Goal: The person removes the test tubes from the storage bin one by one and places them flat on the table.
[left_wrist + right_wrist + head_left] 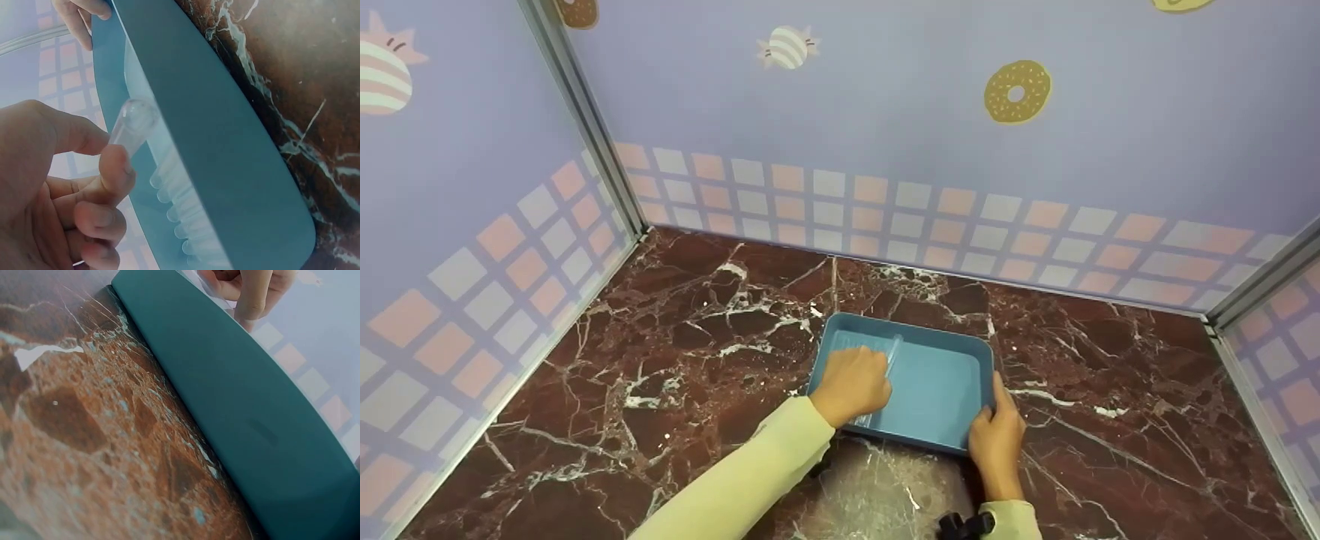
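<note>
A blue rectangular tray (934, 390) lies on the marbled surface. Over its left part, my left hand (851, 384) pinches a clear test tube (132, 124) between thumb and forefinger, rounded end showing. Several more clear test tubes (183, 216) lie side by side in the tray's left end, partly hidden by that hand in the head view. At the tray's right side, my right hand (997, 435) grips the wall, with the thumb towards the inside. The right wrist view shows mostly the tray's outer wall (225, 394), with the left hand above the rim.
A dark red marbled tabletop (697, 360) surrounds the tray. Behind it stands a lilac wall panel (885, 112) with printed sweets and checks; side panels (472, 187) meet it at metal corner posts (585, 112). A black strap mount (964, 525) sits at the right wrist.
</note>
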`<state>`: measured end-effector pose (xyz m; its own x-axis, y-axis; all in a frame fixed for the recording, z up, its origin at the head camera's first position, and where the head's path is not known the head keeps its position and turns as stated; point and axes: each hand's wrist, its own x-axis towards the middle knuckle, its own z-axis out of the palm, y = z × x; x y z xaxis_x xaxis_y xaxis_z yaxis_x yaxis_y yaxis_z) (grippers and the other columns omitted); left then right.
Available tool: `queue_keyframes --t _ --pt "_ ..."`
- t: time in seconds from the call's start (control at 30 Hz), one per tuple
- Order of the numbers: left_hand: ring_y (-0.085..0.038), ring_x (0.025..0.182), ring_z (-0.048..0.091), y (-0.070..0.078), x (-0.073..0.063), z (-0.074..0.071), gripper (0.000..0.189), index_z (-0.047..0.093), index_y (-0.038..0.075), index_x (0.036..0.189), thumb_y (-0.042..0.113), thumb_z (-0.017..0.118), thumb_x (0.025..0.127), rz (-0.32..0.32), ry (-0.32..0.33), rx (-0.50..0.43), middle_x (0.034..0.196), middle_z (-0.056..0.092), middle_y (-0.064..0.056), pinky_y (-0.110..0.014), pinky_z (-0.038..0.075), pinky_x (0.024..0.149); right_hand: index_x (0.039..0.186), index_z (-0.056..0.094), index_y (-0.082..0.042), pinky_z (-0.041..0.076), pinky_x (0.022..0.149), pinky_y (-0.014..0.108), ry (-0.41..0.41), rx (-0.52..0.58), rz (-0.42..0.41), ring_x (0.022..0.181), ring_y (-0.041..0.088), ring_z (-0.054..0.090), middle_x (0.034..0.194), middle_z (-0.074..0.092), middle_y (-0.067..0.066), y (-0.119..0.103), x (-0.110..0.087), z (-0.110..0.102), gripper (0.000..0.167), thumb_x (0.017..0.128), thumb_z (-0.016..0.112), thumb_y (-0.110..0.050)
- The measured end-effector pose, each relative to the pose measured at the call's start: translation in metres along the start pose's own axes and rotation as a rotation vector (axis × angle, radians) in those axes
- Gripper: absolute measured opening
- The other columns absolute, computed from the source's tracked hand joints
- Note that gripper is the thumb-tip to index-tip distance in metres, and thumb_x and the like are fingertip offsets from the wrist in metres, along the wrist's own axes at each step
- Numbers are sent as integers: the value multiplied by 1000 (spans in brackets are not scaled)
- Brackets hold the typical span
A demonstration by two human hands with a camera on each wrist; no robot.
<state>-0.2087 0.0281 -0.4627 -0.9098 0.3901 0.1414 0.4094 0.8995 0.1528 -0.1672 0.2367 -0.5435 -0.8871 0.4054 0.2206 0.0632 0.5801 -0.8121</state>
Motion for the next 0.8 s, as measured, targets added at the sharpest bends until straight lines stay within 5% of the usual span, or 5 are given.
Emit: queue_keyframes --t 0.43,0.8 --pt "-14 46 32 -6 -6 -3 37 29 20 50 13 58 72 -7 -12 5 51 34 3 -32 29 39 142 43 1 36 107 54 5 3 8 134 44 41 143 45 28 0 0 0 56 87 41 11" --pt "-17 47 44 -12 -11 -3 34 33 19 51 11 58 73 -11 3 23 54 52 -2 -38 38 41 144 42 -1 35 107 55 -10 5 26 135 44 40 144 43 28 -2 -2 0 56 89 40 10"
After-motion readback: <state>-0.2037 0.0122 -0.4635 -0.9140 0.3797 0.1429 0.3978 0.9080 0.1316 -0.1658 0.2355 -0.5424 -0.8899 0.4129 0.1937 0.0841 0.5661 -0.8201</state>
